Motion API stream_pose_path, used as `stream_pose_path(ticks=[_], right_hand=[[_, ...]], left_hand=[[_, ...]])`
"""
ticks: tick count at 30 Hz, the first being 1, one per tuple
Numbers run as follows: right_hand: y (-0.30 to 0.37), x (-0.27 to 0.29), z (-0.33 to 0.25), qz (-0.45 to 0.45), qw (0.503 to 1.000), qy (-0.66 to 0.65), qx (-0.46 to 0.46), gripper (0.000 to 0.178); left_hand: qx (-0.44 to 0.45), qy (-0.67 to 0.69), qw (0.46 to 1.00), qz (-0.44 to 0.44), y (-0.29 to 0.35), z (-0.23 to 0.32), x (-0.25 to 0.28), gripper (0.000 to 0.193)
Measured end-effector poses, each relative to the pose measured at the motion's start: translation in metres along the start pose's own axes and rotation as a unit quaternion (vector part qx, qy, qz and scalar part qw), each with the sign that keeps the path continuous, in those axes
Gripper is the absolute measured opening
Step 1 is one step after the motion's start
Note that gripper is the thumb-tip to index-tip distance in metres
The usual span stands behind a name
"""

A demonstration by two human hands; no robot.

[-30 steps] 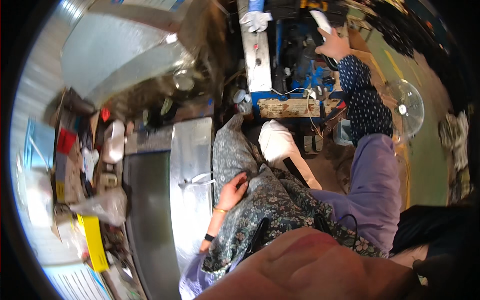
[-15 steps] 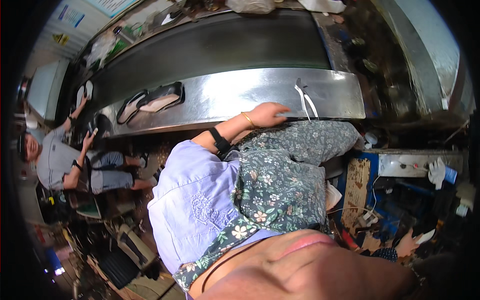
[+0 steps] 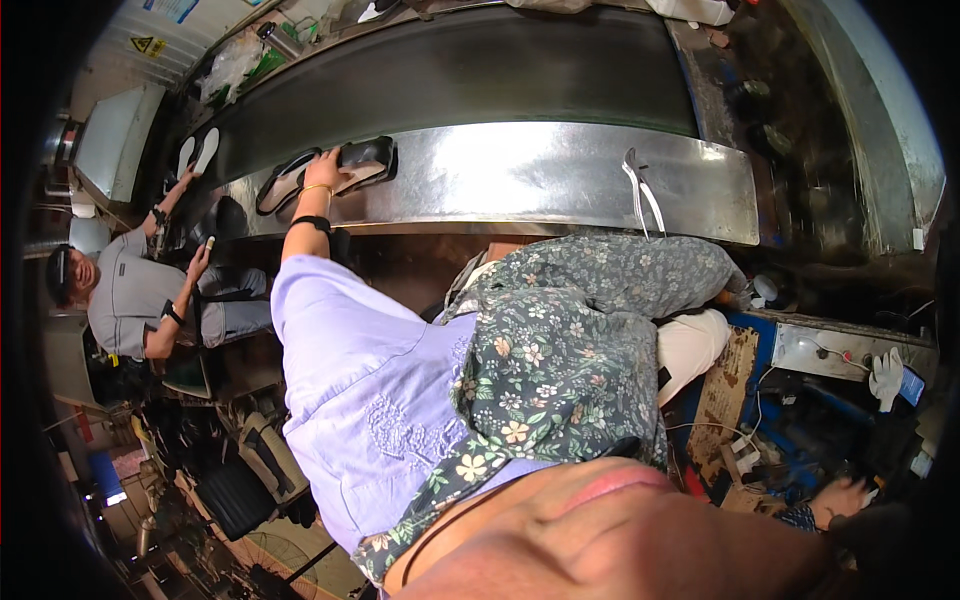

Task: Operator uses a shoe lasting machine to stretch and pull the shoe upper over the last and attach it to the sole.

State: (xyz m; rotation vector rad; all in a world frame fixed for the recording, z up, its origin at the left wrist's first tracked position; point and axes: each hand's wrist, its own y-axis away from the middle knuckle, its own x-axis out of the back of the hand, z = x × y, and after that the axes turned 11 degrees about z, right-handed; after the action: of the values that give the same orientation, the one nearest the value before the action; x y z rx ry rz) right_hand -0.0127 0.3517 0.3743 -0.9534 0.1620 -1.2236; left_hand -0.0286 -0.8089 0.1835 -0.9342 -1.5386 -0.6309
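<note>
left hand (image 3: 322, 178) on black shoe sole (image 3: 366, 160)

Beside us we see a co-worker in a grey shirt (image 3: 125, 290) seated at the dark conveyor belt (image 3: 450, 75), two white insoles (image 3: 196, 153) lying near that end, a white strap (image 3: 641, 195) hanging over the steel rail (image 3: 560, 180), and what may be a white glove (image 3: 885, 375) on the cluttered blue bench (image 3: 800, 400).

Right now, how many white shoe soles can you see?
2. One white sole and a second white sole lie side by side at the dark belt's left end, just above a seated co-worker's raised hand. Others may be hidden.
</note>
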Motion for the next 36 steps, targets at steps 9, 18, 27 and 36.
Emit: stream_pose_path(ticks=[9,18,27,36], right_hand=[[0.147,0.16,-0.322,-0.172,0.712,-0.661,-0.16,0.016],[-0.027,0.318,-0.327,-0.101,0.488,-0.864,-0.073,0.065],[-0.013,0.344,-0.273,-0.01,0.543,-0.775,-0.323,0.043],[0.059,0.314,-0.313,-0.074,0.617,-0.71,-0.331,0.039]], left_hand=[[-0.171,0.009,0.985,0.029,-0.005,0.141,0.064,0.038],[-0.452,0.403,0.765,0.219,0.079,0.395,0.229,0.034],[-0.62,0.686,0.373,-0.078,0.159,0.513,0.271,0.042],[-0.508,0.707,0.399,-0.287,0.208,0.563,0.183,0.053]])
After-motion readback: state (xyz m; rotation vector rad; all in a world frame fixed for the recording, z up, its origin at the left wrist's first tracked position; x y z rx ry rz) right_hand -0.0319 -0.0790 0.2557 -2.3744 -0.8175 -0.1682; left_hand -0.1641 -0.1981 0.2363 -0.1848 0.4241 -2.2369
